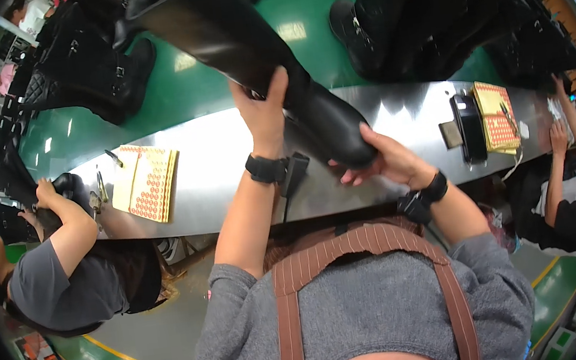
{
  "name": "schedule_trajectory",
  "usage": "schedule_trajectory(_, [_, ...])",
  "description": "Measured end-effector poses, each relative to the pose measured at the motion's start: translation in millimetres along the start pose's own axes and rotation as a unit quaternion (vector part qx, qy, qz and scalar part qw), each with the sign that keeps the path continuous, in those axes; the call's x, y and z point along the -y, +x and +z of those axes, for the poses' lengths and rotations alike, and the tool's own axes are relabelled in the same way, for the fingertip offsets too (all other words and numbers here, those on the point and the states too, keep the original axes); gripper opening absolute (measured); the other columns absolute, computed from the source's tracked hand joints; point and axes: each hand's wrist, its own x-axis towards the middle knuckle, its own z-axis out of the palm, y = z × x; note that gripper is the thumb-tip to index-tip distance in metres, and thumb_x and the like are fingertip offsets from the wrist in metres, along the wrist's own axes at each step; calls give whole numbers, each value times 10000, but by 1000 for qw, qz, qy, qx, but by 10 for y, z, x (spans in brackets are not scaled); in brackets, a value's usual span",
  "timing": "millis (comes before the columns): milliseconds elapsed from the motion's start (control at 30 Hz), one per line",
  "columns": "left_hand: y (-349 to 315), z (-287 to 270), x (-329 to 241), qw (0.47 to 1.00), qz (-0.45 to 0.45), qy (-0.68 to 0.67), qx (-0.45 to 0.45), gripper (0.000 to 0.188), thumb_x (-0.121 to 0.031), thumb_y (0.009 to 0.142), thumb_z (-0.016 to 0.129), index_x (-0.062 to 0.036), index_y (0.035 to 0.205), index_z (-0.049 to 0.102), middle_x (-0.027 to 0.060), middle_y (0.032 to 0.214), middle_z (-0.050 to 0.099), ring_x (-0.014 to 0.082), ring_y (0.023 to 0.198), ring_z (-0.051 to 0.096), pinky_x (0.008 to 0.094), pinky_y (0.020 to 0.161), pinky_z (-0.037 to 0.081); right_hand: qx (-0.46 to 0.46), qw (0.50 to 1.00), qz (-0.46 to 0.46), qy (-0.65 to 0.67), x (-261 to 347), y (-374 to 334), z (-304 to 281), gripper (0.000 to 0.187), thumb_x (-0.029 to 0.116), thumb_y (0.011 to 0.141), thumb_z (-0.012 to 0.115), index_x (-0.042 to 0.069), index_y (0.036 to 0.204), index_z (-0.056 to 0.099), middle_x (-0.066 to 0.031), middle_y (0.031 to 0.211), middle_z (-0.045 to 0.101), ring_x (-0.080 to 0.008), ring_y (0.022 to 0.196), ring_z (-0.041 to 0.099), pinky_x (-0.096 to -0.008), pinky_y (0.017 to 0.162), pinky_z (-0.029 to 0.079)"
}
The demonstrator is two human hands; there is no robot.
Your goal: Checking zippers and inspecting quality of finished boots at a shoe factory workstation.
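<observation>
The left hand (264,114) clasps a black boot (331,123) at the ankle; the right hand (392,158) cups its toe above the steel tabletop (210,161), the shaft reaching past the far edge. Red-printed yellow pads lie leftward (147,183) and rightward (498,118); other boots (385,31) stand beyond.

Can't read any text here tbh, the red print (158,189) on the left yellow pad (134,184) and the right yellow pad (496,115) is just too tiny.
</observation>
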Motion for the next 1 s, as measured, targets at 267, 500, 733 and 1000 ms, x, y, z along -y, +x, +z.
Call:
schedule_trajectory(267, [316,-530,-12,991,-80,86,58,623,-385,978,459,-101,1482,228,158,1358,407,234,1244,421,378,1030,344,-24,991,-89,94,468,367,314,526,428,975,408,-25,1225,500,-216,988,662,-196,680,664,-264,607,521])
schedule_trajectory(500, [374,-913,202,979,-193,16,-65,441,-373,1000,383,-60,1306,446,86,1043,547,168,948,565,334,866,450,-82,954,-256,131,1423,1997,-11,492,418,939,500,-53,1070,557,-192,965,645,-209,778,658,-281,664,536])
schedule_trajectory(733, [325,-820,236,972,-224,50,-41,353,-286,979,463,-37,1223,518,57,958,578,129,841,562,287,812,454,-191,931,-263,164,2028,3835,-726,413,285,984,483,-82,1170,453,-205,1050,609,-286,892,670,-366,782,569])
schedule_trajectory(1000, [282,-826,300,970,-240,36,-27,272,-196,950,542,-13,1148,574,45,891,599,111,799,561,266,759,476,-272,936,-218,40,2022,4477,-932,301,149,986,484,-122,1114,447,-197,1037,600,-290,912,669,-400,839,565])
